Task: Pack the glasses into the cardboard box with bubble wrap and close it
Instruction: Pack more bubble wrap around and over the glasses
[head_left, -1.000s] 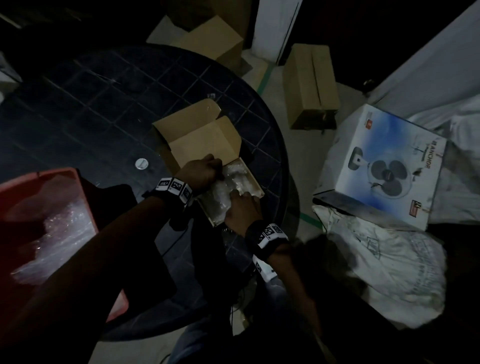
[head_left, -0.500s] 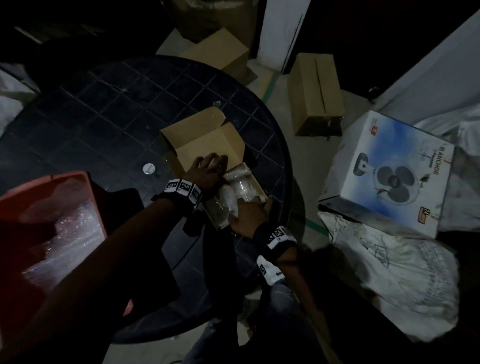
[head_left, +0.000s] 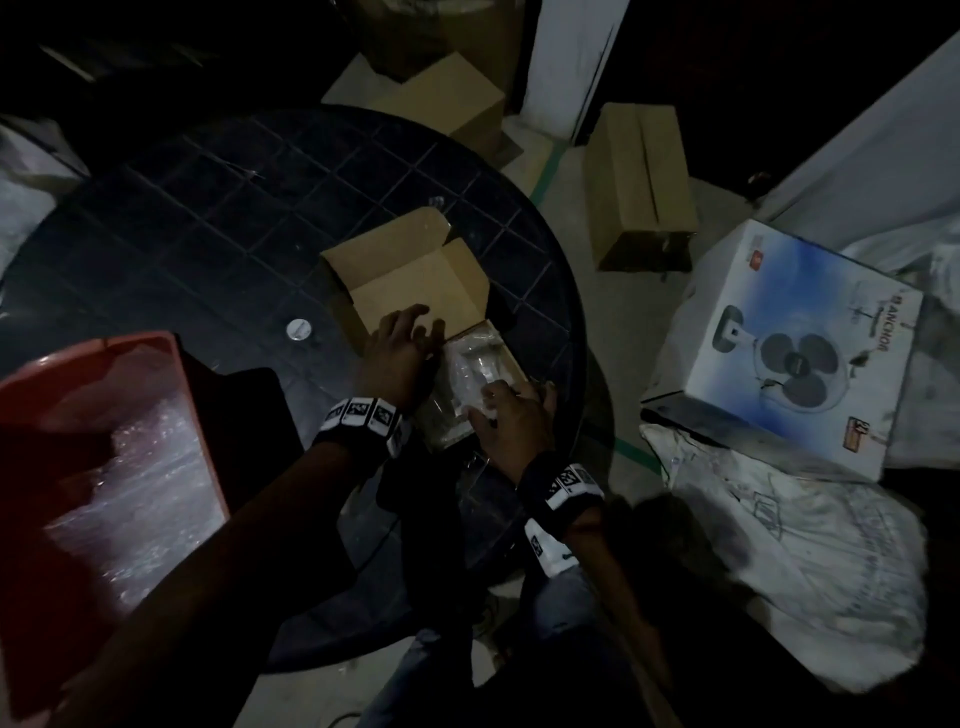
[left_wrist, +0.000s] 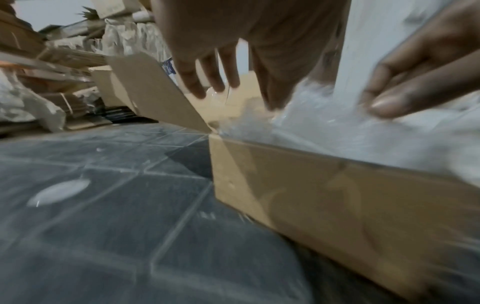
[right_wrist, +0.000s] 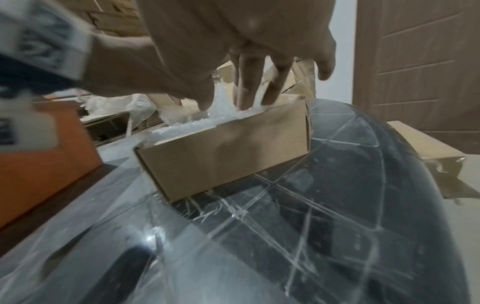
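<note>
Cluttered storeroom floor surrounds a dark round table (head_left: 171, 249), where the cardboard box (head_left: 415, 291) sits near the right edge, its long axis running away from the person, lid flap raised at the far end. Bubble wrap (head_left: 475, 364) fills it. Nearer that flap, the left hand (head_left: 395, 348) hovers with fingers spread; the right hand (head_left: 511, 421) presses straight fingers into the wrap. Only the wrist views show wrap bulging above the rim; no glasses are clearly discernible.

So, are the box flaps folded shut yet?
No, the cardboard box flaps stand open and bubble wrap shows inside under the right hand.
</note>
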